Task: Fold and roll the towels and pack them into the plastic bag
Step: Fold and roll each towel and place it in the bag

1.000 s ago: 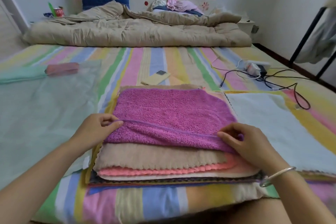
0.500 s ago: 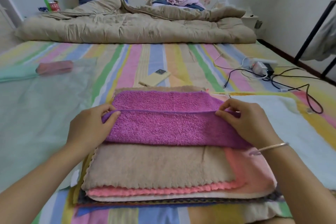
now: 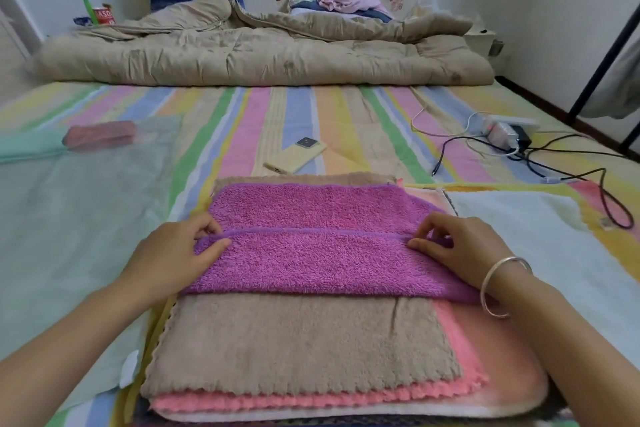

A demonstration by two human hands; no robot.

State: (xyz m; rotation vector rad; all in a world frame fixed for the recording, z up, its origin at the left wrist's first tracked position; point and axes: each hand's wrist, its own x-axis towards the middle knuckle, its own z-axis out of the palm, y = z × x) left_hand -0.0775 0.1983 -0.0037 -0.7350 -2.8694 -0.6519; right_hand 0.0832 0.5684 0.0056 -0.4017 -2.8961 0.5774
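A purple towel (image 3: pixel 311 253) lies on top of a stack of towels, its near half folded over towards the far edge. My left hand (image 3: pixel 173 253) pinches the folded edge at the left end. My right hand (image 3: pixel 457 246), with a silver bangle on the wrist, pinches the same edge at the right end. Under it lie a beige towel (image 3: pixel 304 343) and a pink towel (image 3: pixel 485 357), with more below. A clear plastic bag (image 3: pixel 69 218) lies flat on the bed to the left, with a rolled red towel (image 3: pixel 100 135) and a green one (image 3: pixel 24 149) in it.
A pale towel (image 3: pixel 540 239) is spread on the striped bed to the right. A yellow phone (image 3: pixel 298 156) lies beyond the stack. A power strip with black cables (image 3: pixel 509 135) sits at the right. A beige duvet (image 3: pixel 263 55) is bunched at the bed's far end.
Both hands have carried the purple towel's near edge away from me over the towel, making the fold deeper. More of the beige towel underneath now shows.
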